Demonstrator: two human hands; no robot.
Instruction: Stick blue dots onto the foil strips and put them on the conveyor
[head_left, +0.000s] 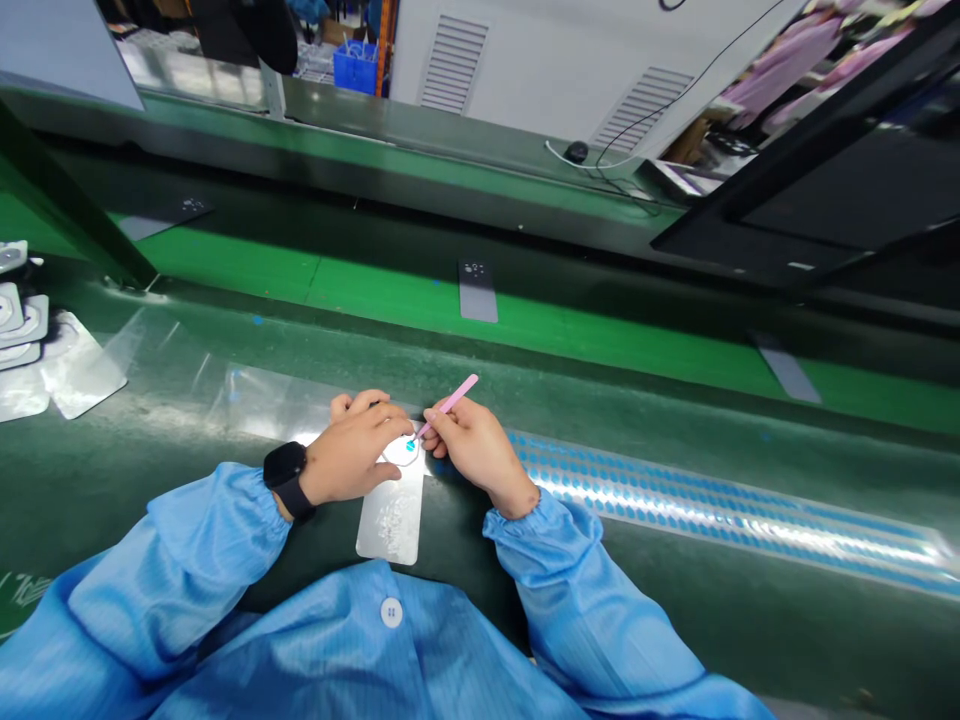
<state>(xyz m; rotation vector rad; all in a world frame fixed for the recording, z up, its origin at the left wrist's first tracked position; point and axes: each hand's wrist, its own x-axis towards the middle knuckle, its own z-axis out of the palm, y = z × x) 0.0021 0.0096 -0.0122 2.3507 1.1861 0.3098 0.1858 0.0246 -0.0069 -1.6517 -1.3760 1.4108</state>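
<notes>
1. The left hand (349, 450) lies over the far end of a silver plate (390, 525). Its grip is curled, but whether it pinches the plate cannot be told.
2. The right hand (480, 450) has a closed grip on pink tweezers (450, 405), its fingers wrapped near the tips.
3. A small cyan dot (410, 445) sits at the tweezer tips, inside a pale ring (401, 452) on the plate.
4. Just right of the hands, a long clear strip (720, 505) lies on the green bench (660, 640). Its many rows of blue dots look largely full, so most remain on the strip.
5. Stacked silver pieces (22, 320) lie toward the bench's left side.
</notes>
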